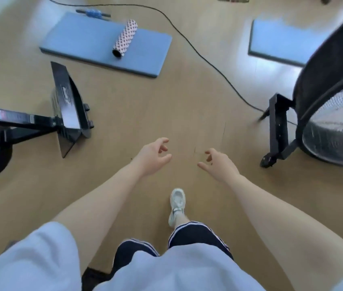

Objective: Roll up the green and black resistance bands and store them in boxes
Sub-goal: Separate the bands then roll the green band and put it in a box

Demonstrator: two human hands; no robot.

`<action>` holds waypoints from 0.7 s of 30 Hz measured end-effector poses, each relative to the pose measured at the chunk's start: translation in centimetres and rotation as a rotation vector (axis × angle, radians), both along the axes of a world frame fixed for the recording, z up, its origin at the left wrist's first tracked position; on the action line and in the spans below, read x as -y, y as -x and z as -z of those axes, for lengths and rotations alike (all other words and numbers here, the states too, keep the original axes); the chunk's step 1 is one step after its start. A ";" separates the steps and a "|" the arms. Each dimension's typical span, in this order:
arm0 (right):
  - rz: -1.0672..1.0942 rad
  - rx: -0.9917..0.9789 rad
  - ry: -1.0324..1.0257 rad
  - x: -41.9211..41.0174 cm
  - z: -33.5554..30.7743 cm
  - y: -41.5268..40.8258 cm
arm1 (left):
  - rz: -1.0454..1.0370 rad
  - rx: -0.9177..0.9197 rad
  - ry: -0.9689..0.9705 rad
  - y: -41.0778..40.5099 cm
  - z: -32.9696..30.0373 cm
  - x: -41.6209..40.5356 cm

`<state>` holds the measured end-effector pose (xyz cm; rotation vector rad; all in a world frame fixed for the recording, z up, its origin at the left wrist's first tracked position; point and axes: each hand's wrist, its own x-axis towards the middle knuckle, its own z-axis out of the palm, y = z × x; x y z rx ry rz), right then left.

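View from a head-worn camera looking down at a wooden floor (145, 114) while a person stands with both bare arms stretched forward. The left hand (151, 157) and the right hand (218, 163) hover side by side above the floor, palms turned toward each other, well apart from any object. Each grip is loosely open, fingers softly curled, holding and touching nothing.

No green or black resistance band and no storage box can be seen anywhere in view, so which way they lie from the hands, their long axis, and which hand is nearer cannot be told. Judging from this, the task looks barely begun, and the next step is probably to find the bands.

Ahead on the left lies a blue exercise mat (78, 38) with a patterned foam roller (125, 38) resting on it and a blue massage stick (93, 13) at its far edge. A second blue mat (277, 43) lies ahead on the right. A black cable (197, 53) runs across the floor between them. Black gym equipment (67, 106) stands at left, a large round fan (334, 101) at right. One white sneaker (177, 205) shows below the hands
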<state>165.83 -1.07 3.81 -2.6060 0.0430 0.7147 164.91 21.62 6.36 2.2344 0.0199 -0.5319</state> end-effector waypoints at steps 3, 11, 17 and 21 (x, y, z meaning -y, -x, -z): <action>0.018 -0.030 -0.013 0.5 -1.4 -10.3 | -0.013 0.007 -0.067 -9.5 -1.4 -1.1; -0.164 0.022 -0.026 -4.3 -2.7 -33.7 | -0.247 0.048 -0.117 -30.4 -2.5 -7.2; -0.111 0.045 -0.072 -7.8 -1.0 -52.5 | -0.214 0.051 -0.117 -50.4 0.1 -9.5; -0.031 0.025 -0.092 -8.2 -2.0 -64.0 | -0.086 0.001 -0.113 -63.7 -0.9 -9.1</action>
